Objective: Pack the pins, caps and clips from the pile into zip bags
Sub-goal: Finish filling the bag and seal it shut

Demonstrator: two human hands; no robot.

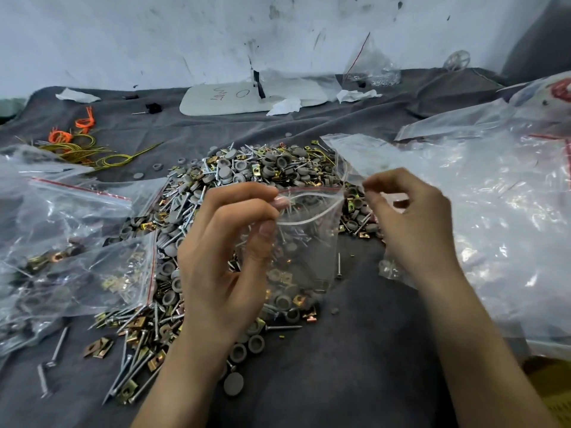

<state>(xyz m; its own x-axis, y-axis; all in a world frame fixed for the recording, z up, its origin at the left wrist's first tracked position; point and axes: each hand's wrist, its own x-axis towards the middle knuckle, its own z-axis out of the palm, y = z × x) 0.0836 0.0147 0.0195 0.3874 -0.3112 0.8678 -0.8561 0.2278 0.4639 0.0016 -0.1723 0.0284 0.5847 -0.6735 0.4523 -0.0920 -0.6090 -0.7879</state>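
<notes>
Presently, the zip bag (309, 248) is held just above the pile (262, 171), partly filled, with its mouth parted. The rim is pinched on one side by the left hand (228, 251) and on the other by the right hand (414, 223). Sealing is judged the step in hand; next, the zip strips must be aligned and pressed together along the mouth.

Single view, from a wide-angle camera worn on the person's head. It faces forward and down, close above the near side of the pile of pins, caps and clips (272, 163), which sits mid-frame on a grey cloth (355, 350). The left hand (228, 242) and right hand (411, 217) enter from the lower edge, in front of the pile; a scuffed white wall (185, 41) beyond the pile closes the top.
</notes>
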